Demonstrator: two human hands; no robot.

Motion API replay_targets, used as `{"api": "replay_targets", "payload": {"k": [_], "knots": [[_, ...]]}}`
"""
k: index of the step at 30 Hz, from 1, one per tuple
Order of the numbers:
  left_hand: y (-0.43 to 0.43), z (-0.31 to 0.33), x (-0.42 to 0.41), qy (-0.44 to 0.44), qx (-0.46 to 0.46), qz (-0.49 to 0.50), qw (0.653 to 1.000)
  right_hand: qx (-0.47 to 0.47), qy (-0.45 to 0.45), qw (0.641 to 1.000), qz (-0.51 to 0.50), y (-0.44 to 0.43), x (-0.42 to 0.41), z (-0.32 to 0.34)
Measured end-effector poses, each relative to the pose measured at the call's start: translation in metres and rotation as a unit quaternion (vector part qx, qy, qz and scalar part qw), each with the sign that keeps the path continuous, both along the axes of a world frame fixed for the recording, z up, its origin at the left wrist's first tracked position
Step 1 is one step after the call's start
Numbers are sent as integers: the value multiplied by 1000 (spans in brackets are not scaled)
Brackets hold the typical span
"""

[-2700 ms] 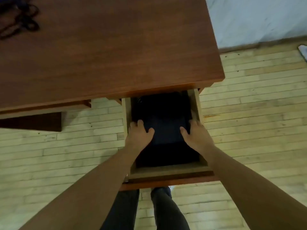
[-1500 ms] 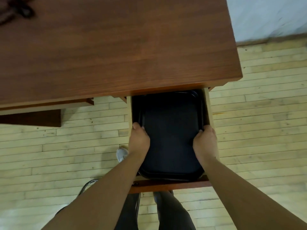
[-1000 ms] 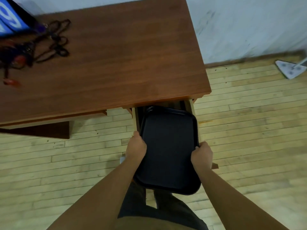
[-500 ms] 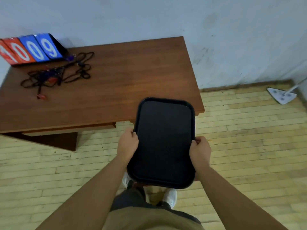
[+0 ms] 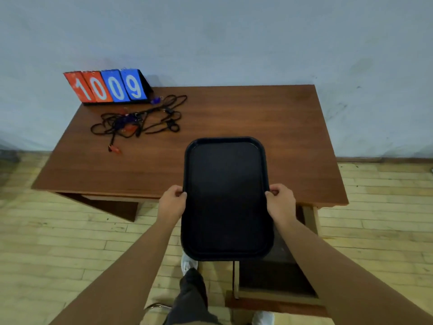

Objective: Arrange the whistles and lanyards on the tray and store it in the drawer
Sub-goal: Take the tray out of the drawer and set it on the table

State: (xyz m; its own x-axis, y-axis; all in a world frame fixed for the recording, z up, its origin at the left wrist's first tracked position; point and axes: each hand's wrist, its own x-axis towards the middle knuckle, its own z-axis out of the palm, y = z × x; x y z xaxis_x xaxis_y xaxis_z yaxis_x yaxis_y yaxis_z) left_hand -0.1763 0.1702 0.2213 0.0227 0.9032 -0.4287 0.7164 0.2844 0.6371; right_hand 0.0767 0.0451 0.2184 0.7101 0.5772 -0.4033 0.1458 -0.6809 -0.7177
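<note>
I hold an empty black tray (image 5: pixel 226 195) in the air over the front edge of the brown wooden table (image 5: pixel 269 118). My left hand (image 5: pixel 172 202) grips its left rim and my right hand (image 5: pixel 280 202) grips its right rim. A tangle of black lanyards (image 5: pixel 140 120) with small red and blue whistles lies at the table's back left; one red whistle (image 5: pixel 114 149) lies apart toward the front. The drawer (image 5: pixel 276 285) stands pulled out below the table's right side, partly hidden by the tray and my right arm.
A flip scoreboard (image 5: pixel 107 86) with red and blue number cards stands at the table's back left corner against the wall. Pale wooden floorboards surround the table. My legs and white shoes show below the tray, left of the drawer.
I have lifted the tray out of the drawer and raised it above the table's front edge. My view has tilted up, bringing the whole tabletop, lanyards and scoreboard into sight.
</note>
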Motion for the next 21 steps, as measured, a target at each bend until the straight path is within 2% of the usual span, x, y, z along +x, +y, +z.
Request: {"api": "replay_targets", "payload": {"k": [10, 14, 17, 21], "knots": [[132, -54, -83, -9, -104, 59, 993, -83, -4, 994, 70, 163, -62, -47], [167, -66, -101, -36, -139, 101, 985, -93, 46, 992, 70, 211, -83, -57], [184, -76, -107, -93, -177, 132, 971, -87, 90, 990, 64, 236, -93, -63], [196, -87, -115, -97, -187, 103, 972, -78, 128, 987, 50, 253, -101, -69]]}}
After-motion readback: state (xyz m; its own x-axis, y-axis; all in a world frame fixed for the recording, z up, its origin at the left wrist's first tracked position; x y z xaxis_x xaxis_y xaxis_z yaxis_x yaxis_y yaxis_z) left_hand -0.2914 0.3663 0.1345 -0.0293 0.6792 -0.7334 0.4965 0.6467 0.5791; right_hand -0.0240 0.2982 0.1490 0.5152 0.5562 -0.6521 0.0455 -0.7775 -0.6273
